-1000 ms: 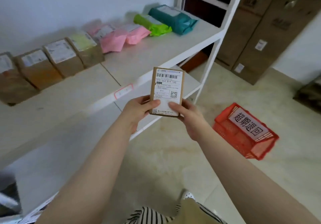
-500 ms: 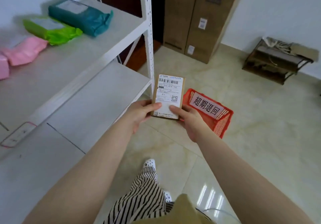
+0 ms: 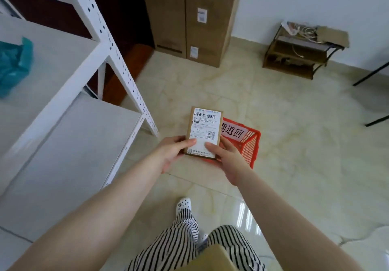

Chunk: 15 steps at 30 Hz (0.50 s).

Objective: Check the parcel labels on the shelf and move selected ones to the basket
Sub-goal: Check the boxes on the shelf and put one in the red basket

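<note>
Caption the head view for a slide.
Both hands, left hand and right hand, hold a labelled parcel above the red basket.

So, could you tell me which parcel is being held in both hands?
The small brown parcel with the white label; the teal parcel lies on the shelf.
</note>
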Motion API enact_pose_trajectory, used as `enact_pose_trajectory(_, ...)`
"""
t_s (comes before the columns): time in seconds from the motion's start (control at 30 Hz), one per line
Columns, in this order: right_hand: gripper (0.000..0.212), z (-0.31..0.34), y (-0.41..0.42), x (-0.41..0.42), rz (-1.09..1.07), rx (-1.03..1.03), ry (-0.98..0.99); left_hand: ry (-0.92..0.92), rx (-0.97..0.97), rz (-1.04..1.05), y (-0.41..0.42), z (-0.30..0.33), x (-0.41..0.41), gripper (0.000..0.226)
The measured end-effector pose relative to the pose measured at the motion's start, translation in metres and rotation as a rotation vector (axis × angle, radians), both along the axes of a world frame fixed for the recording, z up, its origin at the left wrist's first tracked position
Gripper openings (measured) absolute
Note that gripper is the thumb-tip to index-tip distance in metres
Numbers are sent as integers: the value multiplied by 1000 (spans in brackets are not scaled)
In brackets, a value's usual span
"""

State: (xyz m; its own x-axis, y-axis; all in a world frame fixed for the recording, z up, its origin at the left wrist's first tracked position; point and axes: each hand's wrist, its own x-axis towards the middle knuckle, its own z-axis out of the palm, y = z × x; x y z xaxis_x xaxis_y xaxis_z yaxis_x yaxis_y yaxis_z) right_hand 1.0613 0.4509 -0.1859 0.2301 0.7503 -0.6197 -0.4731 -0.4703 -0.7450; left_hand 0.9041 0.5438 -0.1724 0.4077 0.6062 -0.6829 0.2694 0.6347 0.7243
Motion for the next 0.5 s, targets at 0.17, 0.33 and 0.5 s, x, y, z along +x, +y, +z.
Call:
enact_pose_trajectory(0.17,62,-30,25,41,-53,-84,34,49,-42,-5,29,-29,49,15)
enact_pose_trajectory(0.33,51,-98,63,81,-52,-167,20,107,-98,17,63,-93,94,13)
enact_pose_trajectory(0.5,36,-212,101,113,-45,-221,-33,156,-100,7,97,-211,132,25)
